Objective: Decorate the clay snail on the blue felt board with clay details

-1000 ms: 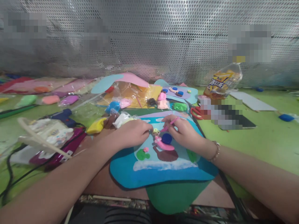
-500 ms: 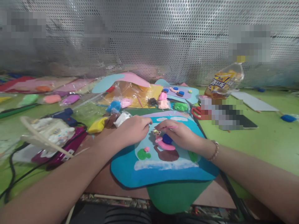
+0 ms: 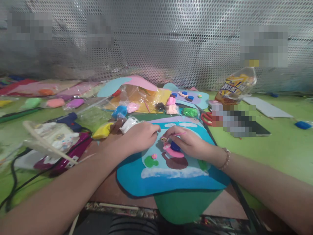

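Observation:
A blue foam sheet (image 3: 132, 182) lies before me with a pale blue panel and a clay snail picture on it. The snail has a pink body (image 3: 174, 152), a dark blue shell and a small pale head (image 3: 164, 139). My right hand (image 3: 189, 140) is closed around a thin pink stick (image 3: 179, 133), its fingertips just above the snail's head. My left hand (image 3: 144, 135) rests at the panel's left edge with fingers curled together; whatever they may hold is hidden. Below the snail is a brown patch (image 3: 174, 161), and to its left a green clump (image 3: 151, 161) with a pink flower.
Bagged clay lies beyond my hands, including a yellow lump (image 3: 102, 130) and a white one (image 3: 128, 124). Red-handled scissors (image 3: 207, 118), a phone (image 3: 254, 125) and a tilted drink bottle (image 3: 236, 85) are at right. A glue gun (image 3: 65, 121) and black cable are at left.
My right fingertips have dipped slightly over the snail's head and cover more of it. My left fingers have shifted a little. The whole view has moved slightly.

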`<state>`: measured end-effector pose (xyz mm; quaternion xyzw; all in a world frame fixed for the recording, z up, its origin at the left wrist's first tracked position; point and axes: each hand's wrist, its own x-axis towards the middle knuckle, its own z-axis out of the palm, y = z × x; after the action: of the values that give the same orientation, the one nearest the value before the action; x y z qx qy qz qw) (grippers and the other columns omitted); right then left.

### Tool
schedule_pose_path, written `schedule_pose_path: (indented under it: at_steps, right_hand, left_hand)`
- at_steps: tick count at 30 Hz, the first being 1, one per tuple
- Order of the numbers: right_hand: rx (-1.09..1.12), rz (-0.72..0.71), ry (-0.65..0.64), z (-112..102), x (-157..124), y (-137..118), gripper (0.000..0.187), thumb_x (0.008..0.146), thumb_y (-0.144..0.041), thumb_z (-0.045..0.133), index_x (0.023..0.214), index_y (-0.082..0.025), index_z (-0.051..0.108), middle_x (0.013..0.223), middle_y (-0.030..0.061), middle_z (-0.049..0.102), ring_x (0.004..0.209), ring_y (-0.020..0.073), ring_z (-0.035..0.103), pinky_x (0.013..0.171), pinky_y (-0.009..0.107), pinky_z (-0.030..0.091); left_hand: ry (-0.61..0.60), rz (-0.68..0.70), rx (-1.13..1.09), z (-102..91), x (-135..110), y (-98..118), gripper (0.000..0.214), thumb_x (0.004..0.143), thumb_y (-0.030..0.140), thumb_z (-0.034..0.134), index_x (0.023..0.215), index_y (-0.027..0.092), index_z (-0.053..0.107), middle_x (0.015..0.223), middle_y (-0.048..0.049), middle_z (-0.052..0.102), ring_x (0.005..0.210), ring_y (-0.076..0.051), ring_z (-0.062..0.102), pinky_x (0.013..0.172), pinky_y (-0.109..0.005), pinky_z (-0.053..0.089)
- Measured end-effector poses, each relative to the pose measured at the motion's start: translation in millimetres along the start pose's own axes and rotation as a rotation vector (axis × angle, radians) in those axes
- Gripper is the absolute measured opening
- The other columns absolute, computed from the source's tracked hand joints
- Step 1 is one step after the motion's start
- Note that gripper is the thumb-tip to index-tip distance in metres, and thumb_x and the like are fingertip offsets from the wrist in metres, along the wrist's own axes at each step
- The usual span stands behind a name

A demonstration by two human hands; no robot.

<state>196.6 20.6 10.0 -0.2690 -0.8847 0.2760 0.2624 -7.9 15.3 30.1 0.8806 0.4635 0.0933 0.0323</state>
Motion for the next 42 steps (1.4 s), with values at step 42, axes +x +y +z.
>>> schedule_pose_path:
  at_steps: [42]
  right_hand:
    - [-0.138, -0.048, 0.036, 0.0, 0.3, -1.2, 0.019, 0.086, -0.006, 0.037, 0.092, -0.016, 0.052, 0.091, 0.0064, 0.06, 0.084, 0.0155, 0.057, 0.076, 0.03, 0.047]
  left_hand:
    - [-0.031, 0.026, -0.002, 1.2, -1.0, -2.0, 0.023, 0.082, 0.014, 0.041, 0.088, 0.019, 0.063, 0.084, -0.0039, 0.067, 0.08, -0.021, 0.061, 0.063, -0.028, 0.039]
